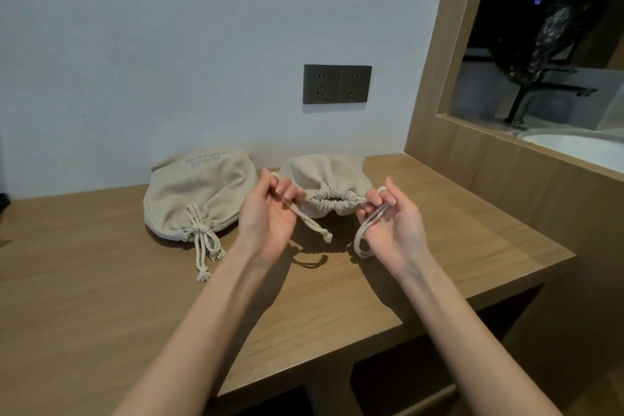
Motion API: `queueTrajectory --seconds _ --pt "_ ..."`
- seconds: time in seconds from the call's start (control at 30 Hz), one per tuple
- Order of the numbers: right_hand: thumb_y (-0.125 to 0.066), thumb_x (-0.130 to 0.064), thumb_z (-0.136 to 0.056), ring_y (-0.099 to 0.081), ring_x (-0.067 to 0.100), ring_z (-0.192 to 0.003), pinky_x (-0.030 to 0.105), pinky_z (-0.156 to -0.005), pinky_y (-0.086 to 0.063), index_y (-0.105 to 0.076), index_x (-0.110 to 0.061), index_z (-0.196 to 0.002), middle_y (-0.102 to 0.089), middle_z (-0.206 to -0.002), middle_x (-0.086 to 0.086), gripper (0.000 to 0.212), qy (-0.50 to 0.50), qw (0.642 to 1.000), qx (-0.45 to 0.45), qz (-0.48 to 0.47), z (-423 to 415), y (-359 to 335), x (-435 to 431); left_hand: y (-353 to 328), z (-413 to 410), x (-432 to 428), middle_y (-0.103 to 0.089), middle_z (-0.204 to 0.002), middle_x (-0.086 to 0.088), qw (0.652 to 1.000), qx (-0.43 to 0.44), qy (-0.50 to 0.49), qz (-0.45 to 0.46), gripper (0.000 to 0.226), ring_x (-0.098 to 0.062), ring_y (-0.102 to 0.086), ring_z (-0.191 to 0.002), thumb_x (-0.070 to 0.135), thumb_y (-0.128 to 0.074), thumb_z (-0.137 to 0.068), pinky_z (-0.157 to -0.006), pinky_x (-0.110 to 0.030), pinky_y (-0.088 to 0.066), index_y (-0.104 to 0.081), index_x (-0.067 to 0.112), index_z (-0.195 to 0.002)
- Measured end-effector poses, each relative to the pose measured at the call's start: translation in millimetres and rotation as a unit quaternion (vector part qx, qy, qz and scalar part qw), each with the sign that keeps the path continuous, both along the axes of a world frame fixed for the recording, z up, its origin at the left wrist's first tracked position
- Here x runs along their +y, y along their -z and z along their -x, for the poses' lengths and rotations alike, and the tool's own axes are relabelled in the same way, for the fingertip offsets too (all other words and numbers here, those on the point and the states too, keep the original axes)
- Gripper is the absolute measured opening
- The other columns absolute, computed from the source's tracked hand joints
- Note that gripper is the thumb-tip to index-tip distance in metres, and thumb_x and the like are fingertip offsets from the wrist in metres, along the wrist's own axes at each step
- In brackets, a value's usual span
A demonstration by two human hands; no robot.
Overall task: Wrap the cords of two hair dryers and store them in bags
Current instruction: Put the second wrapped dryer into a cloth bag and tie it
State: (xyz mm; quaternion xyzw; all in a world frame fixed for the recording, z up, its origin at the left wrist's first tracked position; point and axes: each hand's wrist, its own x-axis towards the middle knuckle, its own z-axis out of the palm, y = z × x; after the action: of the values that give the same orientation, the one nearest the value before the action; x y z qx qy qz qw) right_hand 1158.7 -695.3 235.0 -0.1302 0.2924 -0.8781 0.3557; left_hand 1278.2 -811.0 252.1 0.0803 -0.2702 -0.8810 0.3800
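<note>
Hands (266,213) on drawstrings (312,224); tied bag (199,192) (left)

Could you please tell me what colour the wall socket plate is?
The socket plate is dark grey, almost black, seen best in the head view.

The left bag (199,192) is beige with grey lettering at its far end; the right bag (326,176) is plain beige. Their twisted drawstrings (200,230) are cream. The table (101,297) is light brown wood grain, the wall (169,44) pale grey, the socket (337,84) dark grey.
</note>
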Motion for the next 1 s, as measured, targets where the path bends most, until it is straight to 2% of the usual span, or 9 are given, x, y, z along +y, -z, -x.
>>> queueTrajectory --seconds 0.17,0.3,0.37,0.43,0.53,0.7,0.83,0.93,1.0 --pt "-0.044 -0.021 -0.100 -0.055 0.014 -0.064 0.030 -0.086 -0.044 -0.044 -0.016 -0.047 -0.045 -0.055 0.001 0.054 0.032 0.999 -0.004 0.020 -2.6 -1.4 -0.8 6.9 6.9 -2.3 -0.024 -0.050 0.007 0.989 -0.085 -0.052 0.109 0.040 -0.007 -0.023 -0.042 0.025 -0.031 -0.105 -0.046 -0.020 -0.030 -0.029 0.017 -0.066" --pt "-0.044 -0.021 -0.100 -0.038 0.011 -0.047 0.026 -0.062 -0.041 -0.037 -0.016 -0.051 -0.033 -0.051 -0.002 0.050 0.008 0.997 -0.063 0.050 -5.2 -0.5 -2.0 9.8 8.5 -0.9 -0.023 -0.048 0.010 0.963 -0.163 -0.088 0.196 0.034 -0.005 -0.020 -0.039 0.025 -0.034 -0.104 -0.039 -0.017 -0.022 -0.041 0.015 -0.073" --pt "-0.041 -0.023 -0.102 -0.027 0.010 -0.045 0.024 -0.055 -0.032 -0.031 -0.017 -0.058 -0.026 -0.051 -0.004 0.045 0.013 1.000 -0.010 0.006 -6.8 3.8 -3.5 10.4 10.0 -0.7 -0.025 -0.047 0.010 0.942 -0.202 -0.105 0.247 0.030 -0.004 -0.022 -0.038 0.025 -0.037 -0.103 -0.037 -0.017 -0.021 -0.045 0.015 -0.076" --pt "-0.038 -0.022 -0.103 -0.025 0.010 -0.045 0.024 -0.051 -0.032 -0.029 -0.017 -0.064 -0.024 -0.051 -0.004 0.041 0.024 0.995 0.083 -0.045 -8.1 7.4 -4.0 13.9 12.2 -2.9 -0.028 -0.048 0.005 0.891 -0.242 -0.151 0.352 0.035 -0.009 -0.027 -0.039 0.025 -0.038 -0.103 -0.039 -0.022 -0.026 -0.042 0.012 -0.070" --pt "-0.035 -0.021 -0.105 -0.027 0.009 -0.045 0.021 -0.048 -0.037 -0.031 -0.016 -0.068 -0.025 -0.052 -0.005 0.037 0.048 0.975 0.191 -0.104 -7.4 8.2 -3.3 24.7 14.5 -4.5 -0.033 -0.056 -0.003 0.757 -0.305 -0.255 0.519 0.041 -0.013 -0.032 -0.051 0.023 -0.038 -0.102 -0.052 -0.032 -0.028 -0.042 -0.001 -0.070" --pt "-0.034 -0.023 -0.105 -0.026 0.009 -0.046 0.021 -0.048 -0.037 -0.036 -0.014 -0.075 -0.023 -0.055 -0.005 0.031 0.086 0.949 0.244 -0.178 -1.9 13.1 0.1 30.8 7.7 -4.7 -0.034 -0.055 0.003 0.693 -0.307 -0.300 0.579 0.038 -0.008 -0.038 -0.051 0.018 -0.037 -0.103 -0.050 -0.025 -0.025 -0.034 0.020 -0.065" --pt "-0.034 -0.024 -0.104 -0.026 0.009 -0.047 0.019 -0.046 -0.032 -0.036 -0.014 -0.073 -0.026 -0.057 -0.004 0.033 0.080 0.928 0.295 -0.213 -6.3 18.6 -0.2 36.3 1.5 -5.8 -0.034 -0.056 0.003 0.683 -0.315 -0.283 0.595 0.038 -0.010 -0.035 -0.053 0.020 -0.038 -0.102 -0.051 -0.027 -0.025 -0.034 0.019 -0.065" --pt "-0.038 -0.023 -0.103 -0.030 0.009 -0.046 0.021 -0.046 -0.029 -0.039 -0.014 -0.069 -0.031 -0.055 -0.004 0.035 0.059 0.884 0.386 -0.258 -9.7 27.4 -1.4 46.7 -1.7 -8.0 -0.038 -0.059 -0.001 0.720 -0.327 -0.184 0.584 0.037 -0.014 -0.038 -0.054 0.028 -0.041 -0.101 -0.053 -0.042 -0.036 -0.040 0.009 -0.068" --pt "-0.042 -0.023 -0.102 -0.031 0.010 -0.046 0.027 -0.048 -0.028 -0.039 -0.015 -0.066 -0.033 -0.053 -0.006 0.037 0.046 0.855 0.433 -0.281 -9.4 34.5 -3.4 55.2 -4.0 -9.3 -0.039 -0.059 0.000 0.734 -0.330 -0.138 0.577 0.035 -0.018 -0.041 -0.056 0.030 -0.046 -0.098 -0.053 -0.040 -0.036 -0.039 0.013 -0.068"
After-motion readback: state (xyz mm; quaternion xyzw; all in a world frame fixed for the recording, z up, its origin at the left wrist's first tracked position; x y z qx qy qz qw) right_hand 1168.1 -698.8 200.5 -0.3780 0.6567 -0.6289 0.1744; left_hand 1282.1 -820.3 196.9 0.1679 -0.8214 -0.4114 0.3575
